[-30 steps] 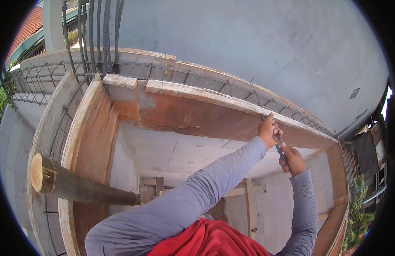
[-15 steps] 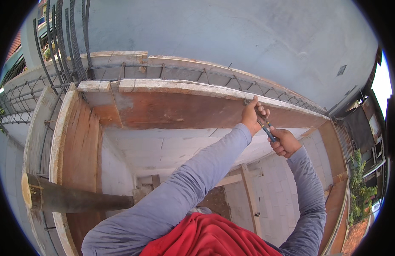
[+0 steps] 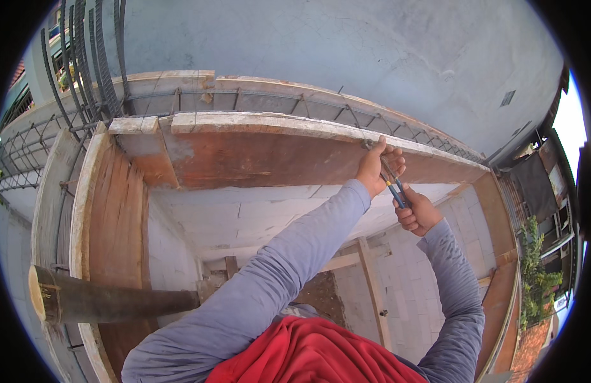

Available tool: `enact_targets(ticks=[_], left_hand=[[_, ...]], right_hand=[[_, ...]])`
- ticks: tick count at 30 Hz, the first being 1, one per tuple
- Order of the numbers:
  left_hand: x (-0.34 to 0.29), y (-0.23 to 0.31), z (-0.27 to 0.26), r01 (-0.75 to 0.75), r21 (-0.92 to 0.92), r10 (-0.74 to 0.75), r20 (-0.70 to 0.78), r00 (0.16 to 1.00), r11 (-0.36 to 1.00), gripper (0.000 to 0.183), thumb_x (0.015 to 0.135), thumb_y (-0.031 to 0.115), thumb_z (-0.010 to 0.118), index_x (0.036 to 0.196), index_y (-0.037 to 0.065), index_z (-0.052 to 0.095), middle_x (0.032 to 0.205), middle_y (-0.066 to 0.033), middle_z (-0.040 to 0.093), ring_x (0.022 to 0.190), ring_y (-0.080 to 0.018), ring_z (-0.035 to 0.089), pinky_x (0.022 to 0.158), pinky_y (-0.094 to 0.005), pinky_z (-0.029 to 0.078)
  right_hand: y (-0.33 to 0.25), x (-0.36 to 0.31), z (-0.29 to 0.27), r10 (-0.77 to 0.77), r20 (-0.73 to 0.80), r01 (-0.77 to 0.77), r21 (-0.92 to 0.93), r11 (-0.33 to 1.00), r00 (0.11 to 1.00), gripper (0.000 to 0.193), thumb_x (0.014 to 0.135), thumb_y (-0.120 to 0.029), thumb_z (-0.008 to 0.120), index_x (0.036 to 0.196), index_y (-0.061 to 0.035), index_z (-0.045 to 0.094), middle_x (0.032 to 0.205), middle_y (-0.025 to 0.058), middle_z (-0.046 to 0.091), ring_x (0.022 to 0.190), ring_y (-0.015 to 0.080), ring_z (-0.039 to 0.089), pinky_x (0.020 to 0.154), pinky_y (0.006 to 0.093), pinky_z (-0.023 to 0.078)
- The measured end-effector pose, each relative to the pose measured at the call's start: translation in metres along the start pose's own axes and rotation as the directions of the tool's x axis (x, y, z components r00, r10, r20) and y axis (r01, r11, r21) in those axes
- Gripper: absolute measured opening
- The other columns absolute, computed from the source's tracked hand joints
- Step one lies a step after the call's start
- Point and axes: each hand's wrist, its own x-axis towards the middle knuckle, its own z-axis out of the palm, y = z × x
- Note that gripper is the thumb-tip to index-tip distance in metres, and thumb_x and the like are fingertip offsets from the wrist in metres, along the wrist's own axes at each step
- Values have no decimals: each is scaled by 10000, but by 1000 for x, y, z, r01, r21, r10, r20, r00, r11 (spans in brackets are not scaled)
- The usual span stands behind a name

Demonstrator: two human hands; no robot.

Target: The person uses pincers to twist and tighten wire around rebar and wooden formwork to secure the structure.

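Note:
A pair of pincers (image 3: 397,190) with blue and yellow handles slants up from my right hand to the far formwork board (image 3: 263,161). My right hand (image 3: 420,211) is closed around the lower handle ends. Higher up, against the board's upper part, my left hand (image 3: 373,168) is closed around the metal end of the pincers, thumb pointing up. A small dark metal piece (image 3: 369,144) shows beside the left thumb at the board; the jaws are mostly hidden behind this hand.
Behind the board runs a rebar cage (image 3: 302,105) in a trough along a grey wall (image 3: 327,51). Upright rebars (image 3: 97,60) stand at far left. A bamboo pole (image 3: 117,299) juts in at left. Below are white block walls (image 3: 257,214) and a wooden prop (image 3: 373,287).
My right hand has shifted slightly left with the handle ends, and the two handles show more separately. The left hand keeps its place at the board; the whole view has moved a little.

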Motion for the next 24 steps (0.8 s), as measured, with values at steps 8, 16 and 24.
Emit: enact_targets(ticks=[8,16,24], left_hand=[[23,1,12,-140,-92,127,-138,982,986,417,1023,467,636,819,142,474,607,26,409,500,-128,390,539,-339,438],[2,6,0,11,157,1,-75,997,988,385,1004,444,673,848,131,509,671,5,476,551,-176,500,617,-362,534],[17,-2,12,-88,-100,75,-121,990,991,474,1045,435,595,704,178,391,556,43,328,470,-117,325,538,-304,438]], right_hand=[[11,9,34,-757,-145,131,-948,292,637,426,1066,-464,510,1034,-43,566,596,87,548,447,278,543,449,410,460],[-4,5,7,61,76,-64,46,997,995,596,1061,-633,410,895,-82,564,553,-36,432,405,68,344,368,246,277],[13,-16,29,-900,95,125,-991,-46,425,370,1003,-395,637,1137,-61,551,774,176,666,706,421,669,656,528,523]])
